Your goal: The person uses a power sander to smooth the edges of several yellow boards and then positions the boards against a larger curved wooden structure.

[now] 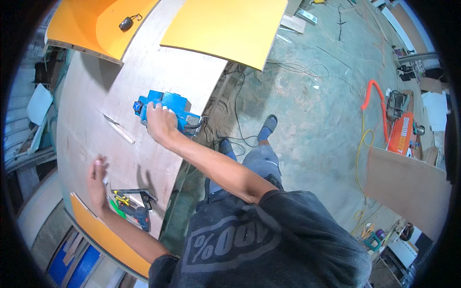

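Note:
My right hand [161, 124] is wrapped over the top of a blue electric hand planer [174, 104], which rests on a pale wooden board [91, 149] near its right edge. A dark cord leaves the planer's right end. Over the lower left part of the board, my left hand [98, 180] is raised with nothing in it; its fingers point up, somewhat blurred, and look apart. Between the hands lies a thin white stick-like tool with a dark pointed tip [120, 129]. Close to my left forearm lie a drill-like power tool [137, 213], a black angled piece [139, 193] and yellow-handled and green items.
Yellow-faced panels [225, 29] cover the far end of the board, one curved piece [91, 24] carrying a small black object [126, 23]. Loose cables [235, 103] trail over the floor beside my feet. An orange coiled hose [372, 96] and a brown panel [403, 185] stand at right.

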The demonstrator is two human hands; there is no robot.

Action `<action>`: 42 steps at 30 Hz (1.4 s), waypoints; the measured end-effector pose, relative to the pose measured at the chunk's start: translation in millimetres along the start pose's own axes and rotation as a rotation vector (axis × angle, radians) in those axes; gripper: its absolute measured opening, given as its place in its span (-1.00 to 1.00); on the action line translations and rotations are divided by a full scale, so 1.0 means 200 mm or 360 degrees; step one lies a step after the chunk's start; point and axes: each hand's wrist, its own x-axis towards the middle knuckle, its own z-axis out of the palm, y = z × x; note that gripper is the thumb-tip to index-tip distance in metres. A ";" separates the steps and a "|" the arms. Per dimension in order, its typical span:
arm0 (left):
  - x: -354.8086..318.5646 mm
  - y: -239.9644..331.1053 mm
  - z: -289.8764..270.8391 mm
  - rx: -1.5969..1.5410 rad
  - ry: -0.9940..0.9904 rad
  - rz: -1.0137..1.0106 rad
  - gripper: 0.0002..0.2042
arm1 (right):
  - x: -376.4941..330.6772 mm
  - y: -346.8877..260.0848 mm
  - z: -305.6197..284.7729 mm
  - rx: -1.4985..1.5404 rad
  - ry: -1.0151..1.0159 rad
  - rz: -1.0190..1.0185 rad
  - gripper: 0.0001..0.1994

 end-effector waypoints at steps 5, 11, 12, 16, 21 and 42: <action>0.05 0.12 0.13 0.0063 -0.0193 0.0250 -0.55 | 0.09 -0.06 -0.23 0.0250 -0.0042 -0.0146 -0.76; -0.05 0.26 0.30 0.0073 -0.0125 0.0511 -0.70 | -0.63 0.31 -0.55 0.1527 0.0239 0.0188 -0.59; -0.05 0.28 0.39 0.0048 -0.0172 0.0526 -0.72 | -0.75 0.38 -0.65 0.1840 0.0074 0.0447 -0.67; -0.17 0.44 1.05 -0.0095 -0.0533 0.0735 -0.76 | -1.09 0.70 -0.82 0.1613 0.0465 0.0722 -0.71; -0.33 0.74 1.70 0.0258 -0.0738 0.1788 -0.55 | -1.31 0.86 -0.97 0.1439 0.0764 0.0858 -0.71; -0.22 1.06 2.25 0.1663 -0.1677 0.2678 -0.52 | -1.40 1.25 -1.24 0.0945 0.0552 0.0564 -0.58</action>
